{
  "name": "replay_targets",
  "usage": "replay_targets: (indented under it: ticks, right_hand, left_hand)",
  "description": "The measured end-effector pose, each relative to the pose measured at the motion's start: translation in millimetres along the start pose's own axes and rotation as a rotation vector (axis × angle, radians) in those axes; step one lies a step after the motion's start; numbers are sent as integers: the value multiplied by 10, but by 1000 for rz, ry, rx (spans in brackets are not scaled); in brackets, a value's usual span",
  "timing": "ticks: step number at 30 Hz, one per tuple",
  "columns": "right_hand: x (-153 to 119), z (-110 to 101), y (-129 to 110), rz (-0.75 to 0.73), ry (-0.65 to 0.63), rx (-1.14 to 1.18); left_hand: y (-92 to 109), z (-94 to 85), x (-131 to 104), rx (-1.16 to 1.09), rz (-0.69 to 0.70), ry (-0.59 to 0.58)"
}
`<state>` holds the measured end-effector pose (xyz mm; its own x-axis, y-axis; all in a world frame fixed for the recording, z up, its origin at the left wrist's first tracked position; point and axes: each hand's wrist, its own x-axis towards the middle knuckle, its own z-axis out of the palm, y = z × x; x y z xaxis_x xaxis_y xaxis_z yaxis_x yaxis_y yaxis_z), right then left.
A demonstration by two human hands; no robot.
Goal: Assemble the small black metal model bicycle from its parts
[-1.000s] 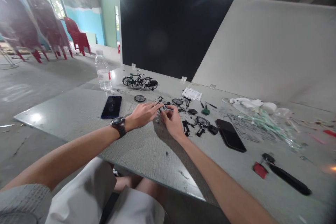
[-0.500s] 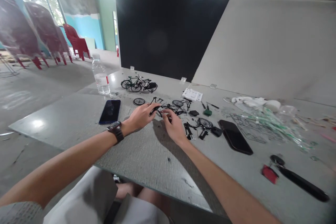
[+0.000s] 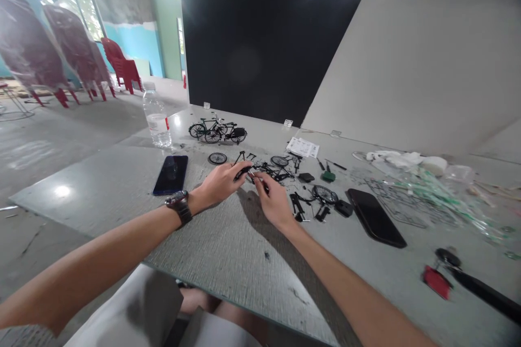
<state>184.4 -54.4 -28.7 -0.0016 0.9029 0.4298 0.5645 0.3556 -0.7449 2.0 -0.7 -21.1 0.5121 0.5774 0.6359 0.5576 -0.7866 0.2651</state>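
My left hand (image 3: pixel 222 180), with a dark watch at its wrist, is closed on a small black curved part (image 3: pixel 243 172) above the table. Close beside it, the fingers of my right hand (image 3: pixel 272 195) pinch a thin pale tool (image 3: pixel 251 174) whose tip meets that part. Just beyond both hands lie black bicycle pieces and a loose wheel (image 3: pixel 217 158). More pieces, including another wheel (image 3: pixel 324 194), lie right of my right hand. Two assembled model bicycles (image 3: pixel 217 130) stand farther back.
A phone (image 3: pixel 171 174) and a water bottle (image 3: pixel 157 119) are at left. Rightward lie paper sheets (image 3: pixel 303 147), a second phone (image 3: pixel 376 218), plastic wrapping (image 3: pixel 435 184) and a red tag (image 3: pixel 437 282) by a black handle. A black panel (image 3: pixel 264 49) rises behind.
The view has shifted slightly, so the things at the right appear farther right. Both hands keep their hold close together, the right-hand fingers slightly lower.
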Motion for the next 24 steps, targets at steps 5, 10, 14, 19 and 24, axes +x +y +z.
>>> replay_targets:
  ticks: [5,10,14,19,24]
  right_hand:
    - [-5,10,-7,19,7,-3]
    - [-12,-12,-14,91,17,-67]
    - [0,-65,-5,2,-26,-148]
    - [7,-76,-16,-39,-19,-136]
    - [-23,-33,-36,59,13,10]
  left_hand:
    - [-20,26,-10,31,23,6]
    - [12,16,-14,72,41,-11]
    - [16,26,-19,115,48,-3]
    - [-17,64,-30,126,120,42]
    - [-32,86,-41,126,161,70]
